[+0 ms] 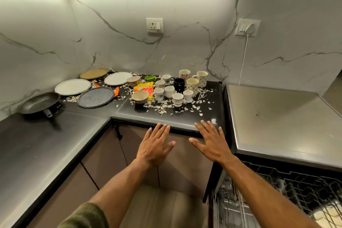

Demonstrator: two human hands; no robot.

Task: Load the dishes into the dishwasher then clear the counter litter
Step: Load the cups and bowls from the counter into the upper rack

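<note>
Left hand and right hand: both spread flat, holding nothing, at counter edge. Cups, plates, litter at twelve o'clock; dishwasher rack at four.

2 wall sockets, 1 w/ white cable.

Glossy dark counter, veined marble wall, seemingly ceramic cups.

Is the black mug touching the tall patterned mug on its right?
Cannot tell. In the head view the black mug and the patterned mug overlap, so no gap or contact shows.
</note>
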